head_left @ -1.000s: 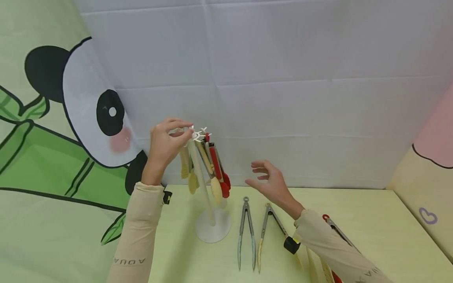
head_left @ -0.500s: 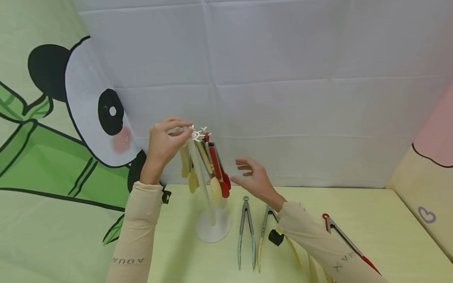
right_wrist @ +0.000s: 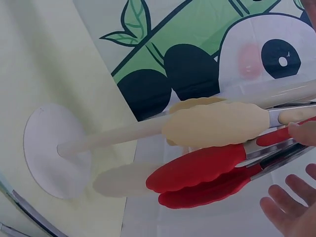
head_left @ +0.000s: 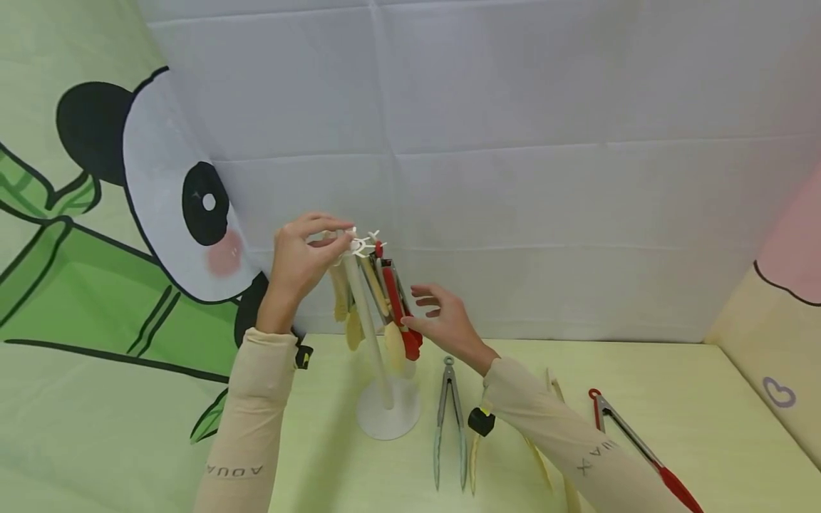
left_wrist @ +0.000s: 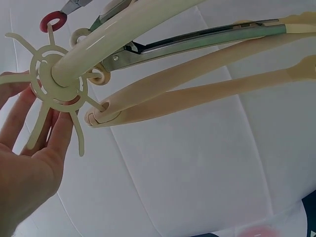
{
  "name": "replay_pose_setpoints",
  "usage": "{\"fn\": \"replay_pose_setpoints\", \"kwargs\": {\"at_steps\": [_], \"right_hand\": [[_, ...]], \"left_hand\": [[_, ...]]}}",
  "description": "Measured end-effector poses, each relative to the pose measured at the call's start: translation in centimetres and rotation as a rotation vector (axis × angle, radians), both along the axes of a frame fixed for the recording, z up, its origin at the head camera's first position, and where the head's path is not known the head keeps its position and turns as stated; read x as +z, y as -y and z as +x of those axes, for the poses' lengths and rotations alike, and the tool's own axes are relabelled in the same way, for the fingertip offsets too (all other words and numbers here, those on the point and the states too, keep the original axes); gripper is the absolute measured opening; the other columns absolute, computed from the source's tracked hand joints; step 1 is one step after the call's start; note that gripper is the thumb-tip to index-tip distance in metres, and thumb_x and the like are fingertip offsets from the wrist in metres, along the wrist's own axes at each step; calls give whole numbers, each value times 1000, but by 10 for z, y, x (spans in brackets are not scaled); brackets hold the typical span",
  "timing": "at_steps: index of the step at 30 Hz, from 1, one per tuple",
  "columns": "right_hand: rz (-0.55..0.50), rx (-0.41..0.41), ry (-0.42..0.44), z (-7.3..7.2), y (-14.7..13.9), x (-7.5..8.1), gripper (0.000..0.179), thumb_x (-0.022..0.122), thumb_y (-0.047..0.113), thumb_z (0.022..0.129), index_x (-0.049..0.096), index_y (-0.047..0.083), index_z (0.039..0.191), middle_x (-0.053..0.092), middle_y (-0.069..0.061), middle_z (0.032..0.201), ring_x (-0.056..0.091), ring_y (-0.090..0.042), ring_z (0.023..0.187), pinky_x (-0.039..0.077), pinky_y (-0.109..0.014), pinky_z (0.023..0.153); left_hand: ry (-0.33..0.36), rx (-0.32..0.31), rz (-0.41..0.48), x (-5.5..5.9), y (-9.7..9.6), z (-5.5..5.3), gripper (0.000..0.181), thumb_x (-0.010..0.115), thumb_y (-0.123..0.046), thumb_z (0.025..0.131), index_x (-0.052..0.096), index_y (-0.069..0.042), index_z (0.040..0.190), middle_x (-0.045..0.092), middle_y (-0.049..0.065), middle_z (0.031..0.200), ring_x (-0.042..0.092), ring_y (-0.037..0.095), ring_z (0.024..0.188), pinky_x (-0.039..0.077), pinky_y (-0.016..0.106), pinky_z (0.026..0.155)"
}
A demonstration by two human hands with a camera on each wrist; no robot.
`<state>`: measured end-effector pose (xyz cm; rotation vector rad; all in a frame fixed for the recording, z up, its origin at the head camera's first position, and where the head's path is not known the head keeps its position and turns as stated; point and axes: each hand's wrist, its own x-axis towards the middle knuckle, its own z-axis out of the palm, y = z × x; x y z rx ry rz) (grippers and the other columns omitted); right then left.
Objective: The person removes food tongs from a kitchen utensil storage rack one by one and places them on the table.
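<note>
Rack (head_left: 369,336) left of frame centre; left hand (head_left: 301,256) pinches its top, likely steadying it; right hand (head_left: 447,324), spread, beside hanging red tongs (right_wrist: 197,169).

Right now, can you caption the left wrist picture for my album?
The left hand holds a spoked stand with tongs hanging on.

Hands: two, the left hand (head_left: 300,260) at the top of the stand (head_left: 388,424), the right hand (head_left: 449,324) lower down
Stands: one, below the left hand
Prongs (left_wrist: 38,127): at least seven visible, around the left fingers
Hanging tongs (left_wrist: 187,48): at least four, below the left grip; overlap hides the exact number
Red hanging pair (right_wrist: 197,170): one, by the right thumb
Mint-tipped tongs (head_left: 437,456): one, below the right hand
Red-tipped tongs (head_left: 681,490): one, right of the right hand
Wrist devices (head_left: 481,422): two, one per wrist
</note>
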<state>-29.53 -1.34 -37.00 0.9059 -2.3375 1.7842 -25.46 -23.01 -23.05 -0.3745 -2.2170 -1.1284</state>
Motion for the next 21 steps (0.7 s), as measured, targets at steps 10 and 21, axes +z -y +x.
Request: {"fn": "replay_pose_setpoints", "kwargs": {"at_steps": [10,21], "right_hand": [[5,-10,5,-3,15,1,40,72,15,85,58,9,122,63,-6,112,60,-22,101,49,-34,85],[-44,21,25,-5,24,1,39,72,9,83,57,8,120,62,-7,111,59,-23,103,48,-35,89]], "left_hand": [[4,7,-10,15,-18,22,20,66,-5,86,70,8,101,62,22,106,56,34,102,51,44,84],[13,-1,0,20,-21,28,18,65,-1,86,69,11,99,61,24,106,56,35,103,49,46,86]]}}
